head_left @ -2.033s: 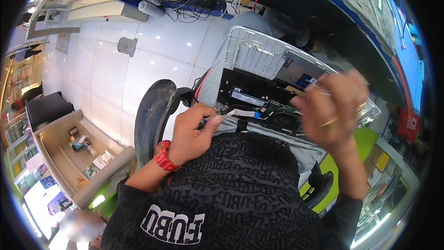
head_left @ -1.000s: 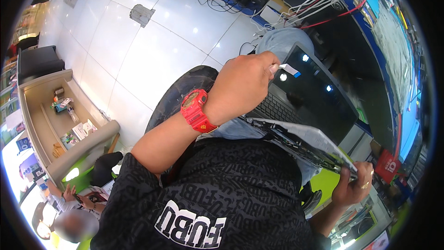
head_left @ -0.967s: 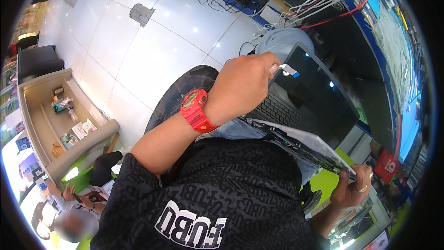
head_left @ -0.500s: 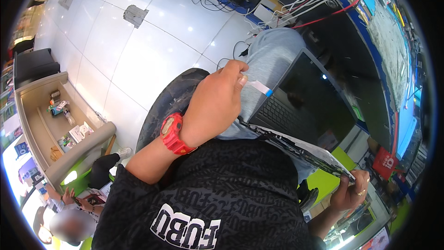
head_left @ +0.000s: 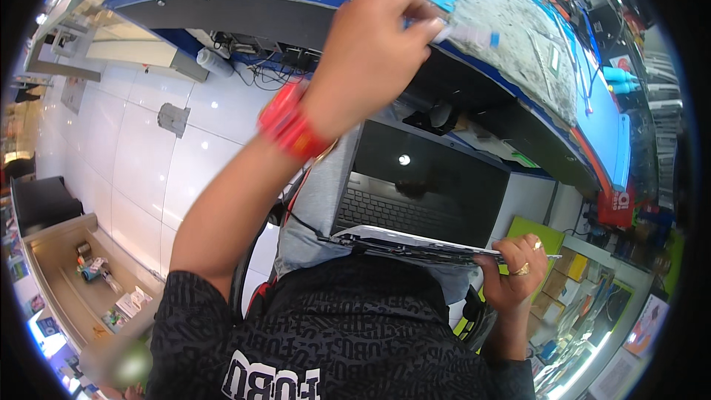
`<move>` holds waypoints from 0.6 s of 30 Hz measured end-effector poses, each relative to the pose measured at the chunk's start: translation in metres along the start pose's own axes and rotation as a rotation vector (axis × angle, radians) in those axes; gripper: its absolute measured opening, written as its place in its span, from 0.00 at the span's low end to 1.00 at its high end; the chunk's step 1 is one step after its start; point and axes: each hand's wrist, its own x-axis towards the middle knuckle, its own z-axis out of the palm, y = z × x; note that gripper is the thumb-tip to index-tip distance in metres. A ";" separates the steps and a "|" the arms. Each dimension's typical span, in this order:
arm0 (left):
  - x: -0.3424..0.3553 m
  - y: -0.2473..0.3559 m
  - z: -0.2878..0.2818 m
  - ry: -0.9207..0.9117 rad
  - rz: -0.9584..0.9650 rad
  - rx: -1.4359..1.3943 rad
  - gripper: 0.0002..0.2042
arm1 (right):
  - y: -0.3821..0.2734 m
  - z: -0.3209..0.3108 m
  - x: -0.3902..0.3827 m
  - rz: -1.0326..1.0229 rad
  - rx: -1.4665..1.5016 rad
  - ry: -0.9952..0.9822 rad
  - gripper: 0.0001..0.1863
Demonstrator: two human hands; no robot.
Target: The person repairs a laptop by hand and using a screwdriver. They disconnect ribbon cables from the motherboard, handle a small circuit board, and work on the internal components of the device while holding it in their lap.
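My left hand [head_left: 370, 55], with a red watch on the wrist, is raised at the bench's front edge and pinches a motion-blurred white ribbon cable [head_left: 468, 34] with a blue end. On my lap rests an open laptop, its dark glossy screen [head_left: 437, 185] and black keyboard [head_left: 364, 206] facing up. A silver-white panel with exposed internals [head_left: 415, 244] stands nearly edge-on along the laptop's near side. My right hand [head_left: 512, 270], wearing gold rings, has its fingers closed on the right end of that panel.
The cluttered workbench [head_left: 518, 63] spans ahead, with cables, tools and blue mats. Underneath are wiring and a white bottle [head_left: 215, 63]. A beige counter [head_left: 55, 255] with items stands left, a glass display case [head_left: 574, 326] right. A blurred person [head_left: 118, 370] shows at lower left.
The panel, lying internals-up two seconds ago, has tipped upright, revealing screen and keyboard. My left hand has lifted the cable forward to the bench. The view has shifted, showing more bench.
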 end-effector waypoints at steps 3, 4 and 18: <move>0.090 -0.023 0.044 0.022 0.271 0.144 0.09 | 0.000 -0.002 0.002 -0.010 0.001 0.005 0.17; 0.117 -0.022 0.057 -0.030 0.204 0.105 0.11 | 0.001 -0.001 0.000 -0.008 0.004 0.014 0.16; 0.132 -0.022 0.061 0.109 0.416 0.628 0.10 | 0.006 -0.003 -0.001 0.001 0.006 0.022 0.17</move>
